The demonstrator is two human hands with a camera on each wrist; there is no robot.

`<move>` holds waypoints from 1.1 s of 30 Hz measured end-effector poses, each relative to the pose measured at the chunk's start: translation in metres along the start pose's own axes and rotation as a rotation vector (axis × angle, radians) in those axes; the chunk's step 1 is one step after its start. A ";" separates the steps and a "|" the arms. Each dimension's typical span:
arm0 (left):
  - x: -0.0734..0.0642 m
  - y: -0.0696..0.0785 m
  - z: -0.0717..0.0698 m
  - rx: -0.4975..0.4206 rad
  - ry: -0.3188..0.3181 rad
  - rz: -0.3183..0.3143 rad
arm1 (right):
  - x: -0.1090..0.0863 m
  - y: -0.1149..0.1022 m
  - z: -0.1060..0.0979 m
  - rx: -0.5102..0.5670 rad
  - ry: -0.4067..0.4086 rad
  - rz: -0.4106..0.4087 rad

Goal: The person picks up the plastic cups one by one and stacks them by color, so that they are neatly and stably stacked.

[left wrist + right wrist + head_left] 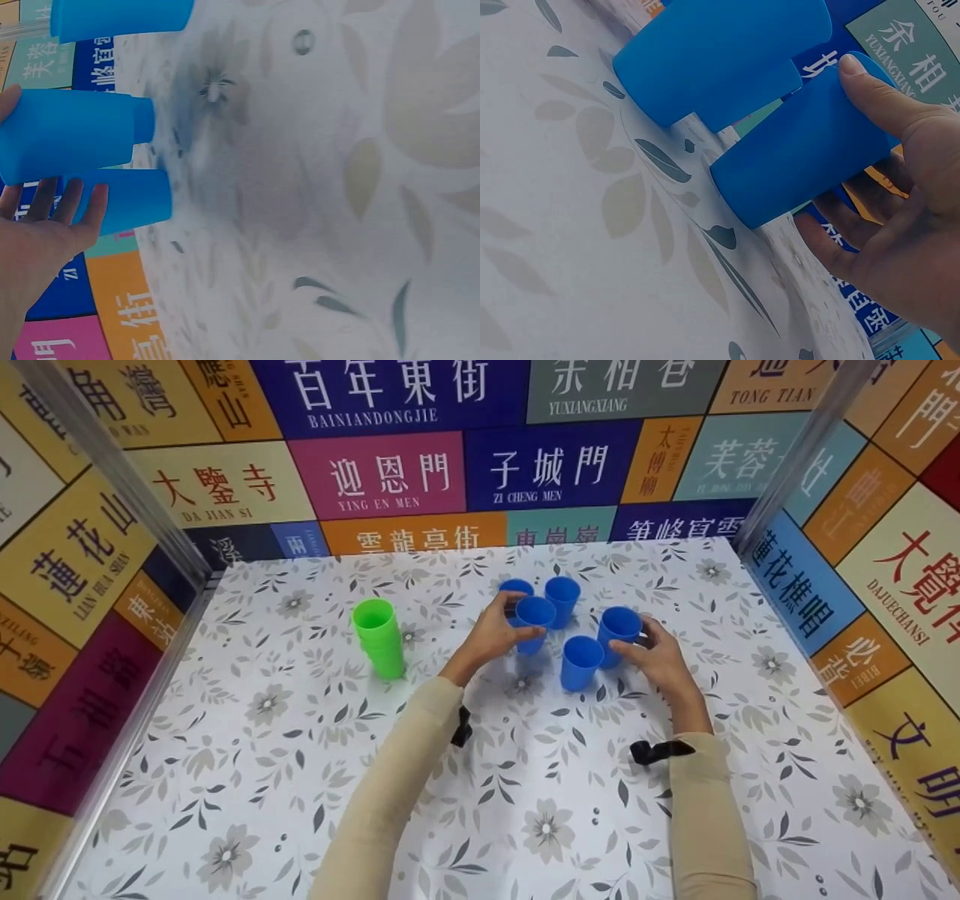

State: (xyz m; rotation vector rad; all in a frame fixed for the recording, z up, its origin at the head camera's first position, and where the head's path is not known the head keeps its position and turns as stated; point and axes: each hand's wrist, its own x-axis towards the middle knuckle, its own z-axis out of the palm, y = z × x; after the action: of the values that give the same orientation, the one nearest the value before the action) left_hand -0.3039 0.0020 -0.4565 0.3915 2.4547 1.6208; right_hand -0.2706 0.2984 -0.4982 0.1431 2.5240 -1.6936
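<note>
**Left hand [491, 636] grips one blue cup [537, 611], right hand [666, 656] grips another blue cup [619, 624], both to the right of the green stack [381, 641]**

The left hand is curled partway, thumb on the near side of its cup and fingers on the far side; the right hand is spread round its own cup in the same way, farther right of the green stack; whether either base touches the tabletop [300, 735], I cannot tell.

Three more cups stand mouth up, all right of the green stack: a half-hidden cup [516, 584] is nearest to it, behind the left hand; a back cup [564, 598] is a little farther from it; a front cup [582, 666] is farther still, just beside the right hand's cup.

Beige sleeves [390, 780] reach in, right of the green stack; lettered panels [540, 472] rise behind it; the tabletop under it is leaf-patterned.
</note>
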 end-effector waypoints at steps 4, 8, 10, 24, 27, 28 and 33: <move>0.002 0.013 0.000 -0.006 -0.011 0.006 | -0.001 0.000 -0.001 0.010 -0.002 -0.028; 0.006 0.026 0.005 -0.020 0.000 -0.017 | 0.000 0.000 0.000 0.033 -0.003 -0.065; 0.007 0.031 0.008 -0.020 0.004 -0.030 | 0.000 0.001 0.001 0.037 -0.008 -0.070; 0.021 0.072 0.035 -0.040 -0.005 0.016 | -0.002 0.003 -0.003 0.022 -0.019 -0.041; 0.022 0.079 0.041 -0.047 -0.003 0.040 | -0.001 0.002 -0.003 0.018 -0.026 -0.028; 0.023 0.081 0.043 -0.054 -0.004 0.047 | -0.001 0.002 -0.003 0.014 -0.028 -0.024; 0.023 0.089 0.052 -0.102 -0.029 0.074 | 0.000 0.002 -0.001 0.018 -0.029 -0.021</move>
State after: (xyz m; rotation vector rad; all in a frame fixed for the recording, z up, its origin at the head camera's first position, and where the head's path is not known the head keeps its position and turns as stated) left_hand -0.2997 0.0874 -0.3949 0.4917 2.3516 1.7481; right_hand -0.2702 0.2998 -0.5001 0.0928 2.4991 -1.7137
